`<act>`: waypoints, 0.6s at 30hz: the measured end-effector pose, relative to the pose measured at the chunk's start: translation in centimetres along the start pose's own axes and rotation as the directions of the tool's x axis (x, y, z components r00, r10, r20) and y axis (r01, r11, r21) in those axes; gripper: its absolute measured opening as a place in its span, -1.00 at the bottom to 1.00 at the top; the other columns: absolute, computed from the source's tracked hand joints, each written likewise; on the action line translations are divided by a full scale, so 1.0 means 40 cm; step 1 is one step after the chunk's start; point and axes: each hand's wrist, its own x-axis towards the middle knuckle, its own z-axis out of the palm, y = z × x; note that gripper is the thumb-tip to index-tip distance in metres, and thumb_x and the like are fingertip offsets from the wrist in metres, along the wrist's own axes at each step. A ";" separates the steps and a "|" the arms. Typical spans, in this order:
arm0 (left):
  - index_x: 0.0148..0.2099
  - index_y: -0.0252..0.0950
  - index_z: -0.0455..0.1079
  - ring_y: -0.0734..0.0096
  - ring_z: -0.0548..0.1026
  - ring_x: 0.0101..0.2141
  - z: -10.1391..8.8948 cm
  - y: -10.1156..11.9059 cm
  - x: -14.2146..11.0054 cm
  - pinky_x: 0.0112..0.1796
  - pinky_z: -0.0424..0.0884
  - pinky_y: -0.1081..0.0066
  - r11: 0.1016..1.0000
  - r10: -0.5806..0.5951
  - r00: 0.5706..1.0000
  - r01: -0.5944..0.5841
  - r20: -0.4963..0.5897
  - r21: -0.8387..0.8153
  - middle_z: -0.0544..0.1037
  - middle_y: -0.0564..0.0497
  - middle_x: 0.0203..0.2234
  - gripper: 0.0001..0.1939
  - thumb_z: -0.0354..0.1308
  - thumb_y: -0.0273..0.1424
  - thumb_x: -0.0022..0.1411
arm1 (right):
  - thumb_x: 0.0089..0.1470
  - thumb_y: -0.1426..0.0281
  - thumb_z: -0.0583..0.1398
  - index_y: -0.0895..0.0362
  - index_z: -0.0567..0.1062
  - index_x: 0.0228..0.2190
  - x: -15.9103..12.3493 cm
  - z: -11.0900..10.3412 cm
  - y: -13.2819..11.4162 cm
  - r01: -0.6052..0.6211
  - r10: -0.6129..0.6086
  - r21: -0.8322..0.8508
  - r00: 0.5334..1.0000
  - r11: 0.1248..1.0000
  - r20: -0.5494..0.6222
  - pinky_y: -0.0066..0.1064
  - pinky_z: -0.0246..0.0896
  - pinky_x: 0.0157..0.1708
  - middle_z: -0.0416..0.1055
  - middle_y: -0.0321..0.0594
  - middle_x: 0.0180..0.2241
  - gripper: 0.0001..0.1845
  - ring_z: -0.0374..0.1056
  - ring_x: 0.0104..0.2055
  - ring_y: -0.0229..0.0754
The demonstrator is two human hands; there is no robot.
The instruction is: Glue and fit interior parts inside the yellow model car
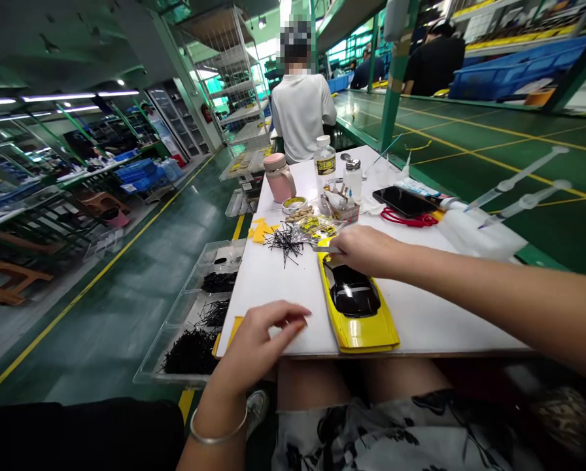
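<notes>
A yellow model car body (366, 327) with a dark glossy roof and window area lies on the white tabletop, its near end close to the table's front edge. Over its far end is my right hand (366, 250), closed round a thin flat metal tool (325, 248) that points left; its exact kind I cannot make out. My left hand (259, 335) hovers by the table's front left corner, left of the car, fingers curved and thumb apart. Loose thin black parts (286, 241) lie in a pile beyond it, beside small plastic bags with yellow pieces (317, 226).
A pink mug (279, 178), a labelled bottle (325, 165), a glass jar (352, 175) and a black phone (401, 201) stand or lie farther back. Syringes (513, 180) are at the right. Clear trays (150, 356) of black parts sit left. A person in white (300, 114) sits ahead.
</notes>
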 end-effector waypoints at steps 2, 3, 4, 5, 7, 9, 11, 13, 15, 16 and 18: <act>0.13 -0.19 0.45 0.30 0.55 -0.24 0.028 -0.018 0.055 -0.16 0.38 0.33 0.982 -0.135 0.987 0.146 -0.088 0.123 0.62 0.01 -0.26 -0.70 0.12 -0.30 0.39 | 0.25 0.42 0.14 0.14 0.60 -0.32 -0.076 0.006 0.037 -0.023 0.024 0.036 0.999 0.999 -0.029 -0.33 0.18 -0.35 0.58 -0.13 -0.32 -0.78 0.47 -0.26 -0.05; 0.24 -0.20 0.36 0.29 0.54 -0.24 0.050 -0.025 0.073 -0.15 0.38 0.31 0.975 -0.164 0.984 0.172 -0.065 0.143 0.61 0.02 -0.27 -0.59 0.13 -0.33 0.38 | 0.29 0.39 0.10 0.13 0.59 -0.31 -0.118 0.019 0.056 -0.057 0.063 0.094 0.996 0.994 -0.058 -0.32 0.18 -0.36 0.58 -0.13 -0.31 -0.74 0.47 -0.27 -0.05; 0.33 -0.20 0.25 0.29 0.54 -0.25 0.076 -0.030 0.085 -0.15 0.38 0.30 0.978 -0.167 0.986 0.167 -0.008 0.124 0.61 0.03 -0.27 -0.49 0.12 -0.36 0.37 | 0.31 0.33 0.08 0.13 0.58 -0.32 -0.160 0.037 0.071 -0.107 0.121 0.173 0.990 0.979 -0.069 -0.32 0.19 -0.39 0.58 -0.14 -0.34 -0.70 0.47 -0.29 -0.05; 0.40 -0.19 0.14 0.31 0.53 -0.25 0.103 -0.032 0.089 -0.15 0.38 0.31 0.986 -0.154 0.986 0.149 0.059 0.079 0.61 0.04 -0.27 -0.41 0.11 -0.37 0.37 | 0.32 0.27 0.06 0.13 0.58 -0.32 -0.199 0.060 0.084 -0.152 0.175 0.260 0.982 0.954 -0.065 -0.31 0.20 -0.41 0.58 -0.15 -0.36 -0.65 0.48 -0.31 -0.04; 0.46 -0.13 -0.01 0.35 0.53 -0.28 0.147 -0.030 0.084 -0.16 0.40 0.34 0.992 -0.121 0.983 0.126 0.135 -0.026 0.59 0.08 -0.29 -0.34 0.08 -0.37 0.39 | 0.32 0.17 0.03 0.11 0.62 -0.19 -0.266 0.112 0.097 -0.201 0.244 0.437 0.969 0.877 -0.043 -0.29 0.29 -0.36 0.61 -0.16 -0.29 -0.58 0.51 -0.29 -0.02; 0.49 -0.10 -0.09 0.39 0.53 -0.31 0.163 -0.026 0.075 -0.18 0.41 0.37 0.990 -0.102 0.979 0.118 0.176 -0.083 0.58 0.11 -0.31 -0.31 0.06 -0.36 0.41 | 0.31 0.11 0.02 0.11 0.60 -0.01 -0.311 0.160 0.095 -0.226 0.293 0.556 0.956 0.800 -0.032 -0.25 0.38 -0.26 0.62 -0.16 -0.16 -0.50 0.53 -0.21 0.01; 0.49 -0.11 -0.09 0.41 0.55 -0.32 0.148 -0.027 0.082 -0.19 0.43 0.39 0.994 -0.089 0.980 0.099 0.180 -0.048 0.60 0.11 -0.31 -0.33 0.04 -0.36 0.43 | 0.30 0.08 0.04 0.12 0.56 0.08 -0.334 0.192 0.088 -0.225 0.325 0.616 0.944 0.755 -0.054 -0.21 0.42 -0.19 0.60 -0.15 -0.08 -0.45 0.54 -0.15 0.03; 0.42 -0.15 0.12 0.40 0.56 -0.29 0.109 -0.040 0.114 -0.17 0.43 0.39 0.986 -0.076 0.994 0.063 0.079 0.155 0.63 0.06 -0.26 -0.45 0.01 -0.39 0.44 | 0.29 0.06 0.05 0.12 0.56 0.09 -0.342 0.207 0.084 -0.206 0.333 0.639 0.939 0.741 -0.083 -0.20 0.45 -0.21 0.62 -0.15 -0.13 -0.44 0.55 -0.22 0.02; 0.21 -0.23 0.41 0.33 0.56 -0.22 0.064 -0.068 0.168 -0.13 0.43 0.36 0.863 -0.011 0.993 0.067 -0.114 0.500 0.63 -0.03 -0.17 -0.63 0.03 -0.45 0.41 | 0.29 0.06 0.06 0.12 0.57 0.08 -0.342 0.213 0.086 -0.186 0.325 0.650 0.940 0.737 -0.100 -0.22 0.45 -0.31 0.62 -0.18 -0.29 -0.45 0.51 -0.40 -0.03; 0.13 -0.29 0.47 0.26 0.55 -0.16 0.043 -0.086 0.199 -0.08 0.41 0.31 0.826 0.007 0.990 0.073 -0.140 0.559 0.61 -0.10 -0.12 -0.66 0.03 -0.50 0.38 | 0.29 0.06 0.07 0.11 0.57 0.08 -0.342 0.215 0.088 -0.176 0.320 0.655 0.941 0.735 -0.107 -0.23 0.45 -0.35 0.61 -0.20 -0.35 -0.45 0.48 -0.47 -0.07; 0.03 -0.32 0.52 0.18 0.52 -0.09 0.011 -0.123 0.257 -0.06 0.38 0.26 0.789 0.029 0.990 0.062 -0.138 0.611 0.58 -0.16 -0.07 -0.67 0.02 -0.58 0.33 | 0.30 0.09 0.08 0.11 0.58 0.06 -0.345 0.220 0.094 -0.148 0.308 0.658 0.942 0.738 -0.135 -0.24 0.44 -0.38 0.60 -0.21 -0.40 -0.48 0.45 -0.51 -0.08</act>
